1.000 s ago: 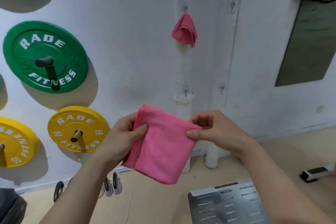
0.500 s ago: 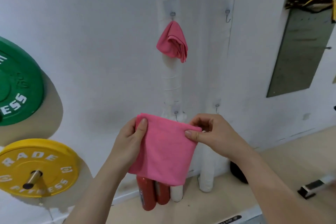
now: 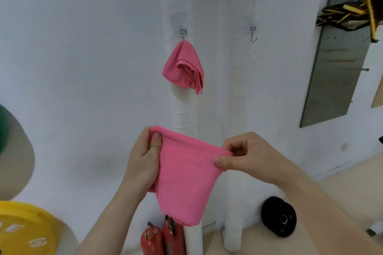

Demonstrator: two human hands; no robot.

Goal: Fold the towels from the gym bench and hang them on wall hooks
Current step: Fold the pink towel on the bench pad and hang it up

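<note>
I hold a folded pink towel (image 3: 184, 178) up in front of the white wall. My left hand (image 3: 143, 159) pinches its upper left corner and my right hand (image 3: 248, 155) pinches its upper right corner, so it hangs down between them. Another pink towel (image 3: 183, 66) hangs bunched from a wall hook (image 3: 182, 32) on a white wrapped pipe, above my hands. A bare metal hook (image 3: 253, 35) sits on the second pipe to the right of it, at the same height.
Two red fire extinguishers (image 3: 161, 238) stand on the floor at the pipe's foot. A black weight plate (image 3: 278, 216) leans by the right pipe. A yellow plate (image 3: 22, 232) and a green plate's edge (image 3: 3, 128) hang at left. A grey wall panel (image 3: 335, 64) is at right.
The view has moved closer to the wall and turned right; the hanging towel and hooks look larger. My hands keep the same grip on the folded towel, my left thumb now on its top edge.
</note>
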